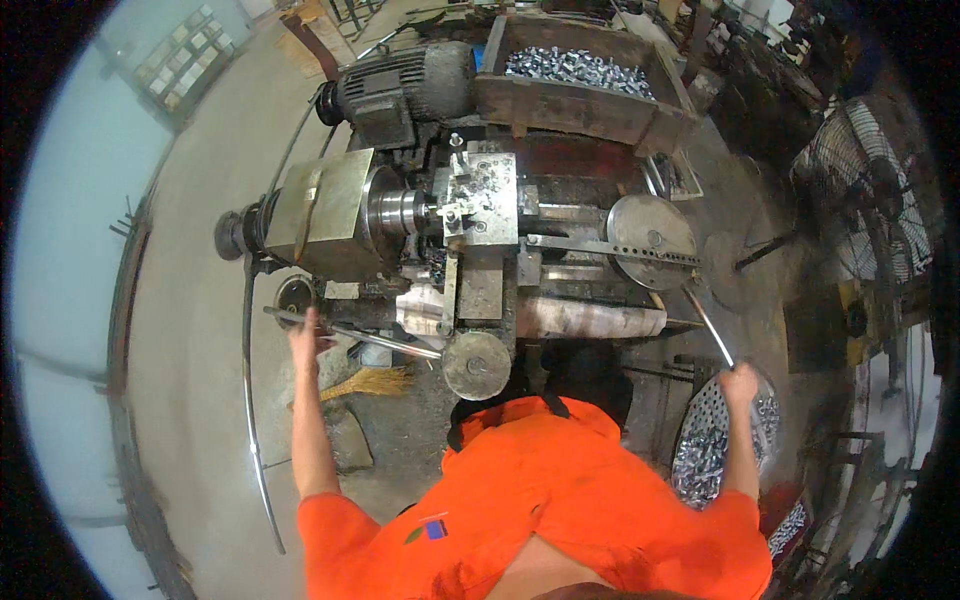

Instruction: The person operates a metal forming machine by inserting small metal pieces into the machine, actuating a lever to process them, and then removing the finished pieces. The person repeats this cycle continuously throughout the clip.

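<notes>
A lathe-like metalworking machine stands before me. My left hand (308, 336) is closed, loosely it seems, round a long metal lever (385, 343) that runs to a round steel disc (476, 366) at the machine's near side. Out to the right, my right hand (739, 384) grips the end of a second metal lever (708, 325), which slants up to a larger disc (652, 238) joined to a perforated bar (600, 246). Between them sit a square steel tool block (490, 200) and a shiny round chuck (398, 212). Neither palm shows.
Behind the machine are a motor (405, 95) and a wooden box (590, 107) of small metal parts. A perforated basket (705, 440) of similar parts sits by my right arm. A straw broom (370, 384) lies low left; a caged fan (870, 195) stands far right.
</notes>
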`<state>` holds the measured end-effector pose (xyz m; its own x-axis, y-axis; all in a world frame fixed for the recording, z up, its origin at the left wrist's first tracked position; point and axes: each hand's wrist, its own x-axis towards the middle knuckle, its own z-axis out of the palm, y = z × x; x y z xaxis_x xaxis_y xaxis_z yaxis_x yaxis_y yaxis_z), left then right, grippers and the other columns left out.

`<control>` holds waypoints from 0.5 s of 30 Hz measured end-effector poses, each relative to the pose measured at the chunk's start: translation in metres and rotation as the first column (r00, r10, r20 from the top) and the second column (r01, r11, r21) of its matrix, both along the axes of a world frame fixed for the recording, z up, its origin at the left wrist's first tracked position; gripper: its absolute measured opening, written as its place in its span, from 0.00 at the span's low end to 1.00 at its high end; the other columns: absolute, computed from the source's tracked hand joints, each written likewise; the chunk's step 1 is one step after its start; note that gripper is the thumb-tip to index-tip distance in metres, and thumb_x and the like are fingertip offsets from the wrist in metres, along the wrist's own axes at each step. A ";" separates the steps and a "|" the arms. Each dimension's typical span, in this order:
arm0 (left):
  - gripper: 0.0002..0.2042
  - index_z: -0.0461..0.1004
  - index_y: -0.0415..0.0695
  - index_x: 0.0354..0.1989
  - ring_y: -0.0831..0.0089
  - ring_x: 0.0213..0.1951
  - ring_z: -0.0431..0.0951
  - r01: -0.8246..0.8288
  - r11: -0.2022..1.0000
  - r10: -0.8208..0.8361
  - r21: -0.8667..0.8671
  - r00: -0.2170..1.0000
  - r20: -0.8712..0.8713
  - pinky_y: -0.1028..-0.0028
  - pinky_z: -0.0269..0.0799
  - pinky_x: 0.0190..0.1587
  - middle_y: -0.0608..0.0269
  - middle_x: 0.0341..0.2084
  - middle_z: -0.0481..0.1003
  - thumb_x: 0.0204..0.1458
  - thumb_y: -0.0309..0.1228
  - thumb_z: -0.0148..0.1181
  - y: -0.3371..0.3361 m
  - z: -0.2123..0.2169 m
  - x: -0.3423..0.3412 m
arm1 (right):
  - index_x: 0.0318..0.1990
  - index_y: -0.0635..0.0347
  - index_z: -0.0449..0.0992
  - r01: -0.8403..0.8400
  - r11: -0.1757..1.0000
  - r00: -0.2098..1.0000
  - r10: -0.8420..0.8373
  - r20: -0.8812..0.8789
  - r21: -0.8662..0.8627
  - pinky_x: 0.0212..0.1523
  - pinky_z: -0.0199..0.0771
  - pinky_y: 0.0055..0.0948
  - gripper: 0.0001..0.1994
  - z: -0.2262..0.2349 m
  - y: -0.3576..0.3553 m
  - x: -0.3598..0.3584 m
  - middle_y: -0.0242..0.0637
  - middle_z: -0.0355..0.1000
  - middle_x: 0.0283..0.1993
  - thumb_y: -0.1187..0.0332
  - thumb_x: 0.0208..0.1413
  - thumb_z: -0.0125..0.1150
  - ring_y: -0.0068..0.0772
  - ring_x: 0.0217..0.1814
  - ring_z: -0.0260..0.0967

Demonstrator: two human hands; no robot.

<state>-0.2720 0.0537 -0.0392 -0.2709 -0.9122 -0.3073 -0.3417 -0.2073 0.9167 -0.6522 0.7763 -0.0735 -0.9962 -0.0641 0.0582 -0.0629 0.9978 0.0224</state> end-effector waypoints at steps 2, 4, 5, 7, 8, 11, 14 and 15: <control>0.17 0.65 0.32 0.35 0.68 0.12 0.71 -0.133 0.979 0.129 -0.156 0.991 -0.032 0.72 0.72 0.15 0.56 0.18 0.71 0.51 0.38 0.53 0.013 -0.015 -0.019 | 0.27 0.61 0.73 -0.023 0.995 1.000 0.022 -0.010 -0.093 0.34 0.70 0.46 0.13 0.004 -0.024 0.043 0.50 0.71 0.27 0.62 0.35 0.54 0.53 0.31 0.70; 0.11 0.65 0.38 0.31 0.68 0.15 0.73 -0.096 0.988 0.083 -0.122 0.991 -0.109 0.70 0.75 0.17 0.58 0.20 0.71 0.52 0.35 0.50 0.009 -0.021 -0.022 | 0.26 0.62 0.73 -0.052 0.964 0.998 0.039 -0.057 -0.260 0.32 0.68 0.44 0.12 -0.012 -0.026 0.071 0.50 0.70 0.23 0.64 0.36 0.52 0.54 0.29 0.69; 0.12 0.64 0.37 0.31 0.68 0.14 0.73 -0.072 0.993 0.063 -0.094 0.993 -0.097 0.70 0.75 0.17 0.58 0.20 0.71 0.52 0.35 0.50 0.008 -0.018 -0.023 | 0.25 0.62 0.73 -0.044 0.947 0.999 0.041 -0.018 -0.319 0.30 0.67 0.43 0.11 -0.013 -0.031 0.080 0.50 0.69 0.22 0.64 0.36 0.51 0.52 0.27 0.69; 0.12 0.63 0.36 0.31 0.68 0.13 0.72 -0.021 0.999 0.018 -0.034 0.997 -0.074 0.69 0.75 0.16 0.59 0.19 0.70 0.52 0.35 0.50 0.006 -0.012 -0.025 | 0.23 0.64 0.71 0.016 0.895 0.998 0.015 0.065 -0.445 0.26 0.65 0.39 0.12 -0.006 -0.048 0.097 0.50 0.67 0.18 0.62 0.36 0.50 0.49 0.22 0.66; 0.12 0.63 0.36 0.32 0.68 0.14 0.72 -0.030 0.998 0.027 -0.049 0.998 -0.062 0.69 0.75 0.16 0.58 0.19 0.71 0.52 0.35 0.50 0.009 -0.009 -0.023 | 0.23 0.64 0.71 0.029 0.883 0.997 0.005 0.072 -0.468 0.25 0.65 0.39 0.13 0.006 -0.061 0.103 0.50 0.67 0.18 0.62 0.36 0.50 0.49 0.22 0.66; 0.14 0.63 0.33 0.34 0.66 0.15 0.74 -0.038 0.995 0.034 -0.089 0.998 -0.052 0.69 0.75 0.16 0.56 0.19 0.71 0.52 0.35 0.50 0.013 -0.010 -0.023 | 0.24 0.64 0.70 0.149 0.826 0.978 -0.042 0.204 -0.544 0.25 0.64 0.40 0.14 0.025 -0.076 0.110 0.50 0.66 0.18 0.60 0.36 0.49 0.49 0.21 0.65; 0.15 0.65 0.32 0.35 0.63 0.17 0.75 -0.051 0.993 0.043 -0.110 0.996 -0.072 0.71 0.74 0.15 0.52 0.20 0.72 0.51 0.35 0.49 0.015 -0.012 -0.024 | 0.29 0.63 0.71 0.045 0.856 0.995 0.006 0.098 -0.516 0.28 0.64 0.44 0.15 0.027 -0.079 0.118 0.52 0.67 0.21 0.61 0.36 0.50 0.56 0.24 0.62; 0.15 0.65 0.32 0.35 0.63 0.17 0.75 -0.070 0.992 0.063 -0.104 0.996 -0.062 0.71 0.74 0.16 0.53 0.20 0.72 0.51 0.36 0.49 0.023 -0.003 -0.029 | 0.30 0.63 0.71 0.072 0.854 0.992 -0.007 0.128 -0.516 0.29 0.64 0.44 0.15 0.028 -0.080 0.119 0.52 0.67 0.21 0.62 0.35 0.50 0.56 0.24 0.63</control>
